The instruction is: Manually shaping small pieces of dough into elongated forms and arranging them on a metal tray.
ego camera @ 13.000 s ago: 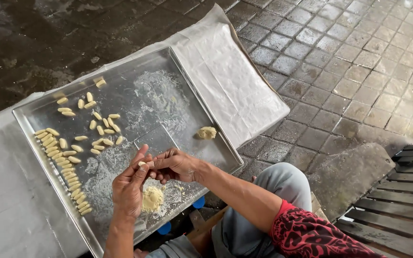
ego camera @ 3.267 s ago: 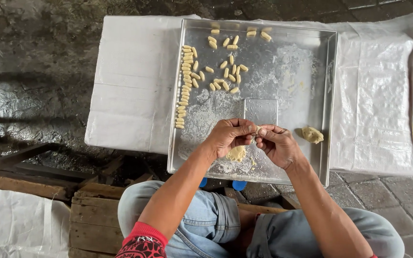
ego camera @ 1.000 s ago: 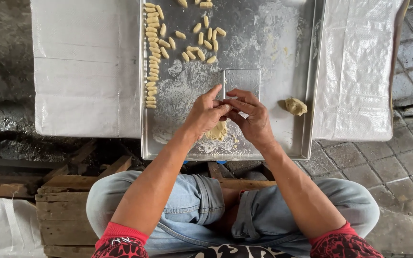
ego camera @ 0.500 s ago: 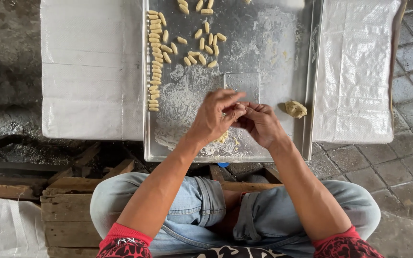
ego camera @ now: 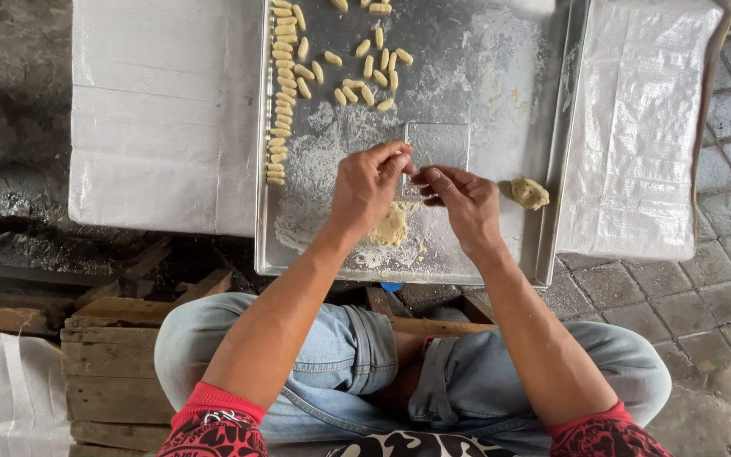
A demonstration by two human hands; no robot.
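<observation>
where the white woven plastic sheet [ego camera: 162, 110] covers the low stand, a large shallow rectangular metal tray [ego camera: 552, 144] dusted with flour lies on top, reaching from the sheet's middle towards its right part. a weathered wooden crate [ego camera: 103, 372] stands lower left, beside the person's knee in faded blue jeans [ego camera: 340, 347]. inside the tray, a long single-file column of small pale oblong dough pieces [ego camera: 279, 93] runs down the left side, with a loose scatter of the same pieces [ego camera: 370, 72] to its right near the top. a small clear rectangular plastic scraper [ego camera: 437, 145] lies flat in the tray's middle, just above the hands. the left hand [ego camera: 365, 190] hovers over a flattened yellow lump of dough [ego camera: 391, 227] sitting in loose flour near the tray's front edge; its thumb and fingers are drawn together in a pinch. the right hand [ego camera: 458, 201] is just beside it, fingertips nearly meeting the left's, also curled into a pinch; whatever bit sits between them is too small to make out. a smaller crumbly yellow dough ball [ego camera: 530, 193] rests near the tray's right wall, just to the right of the right hand
</observation>
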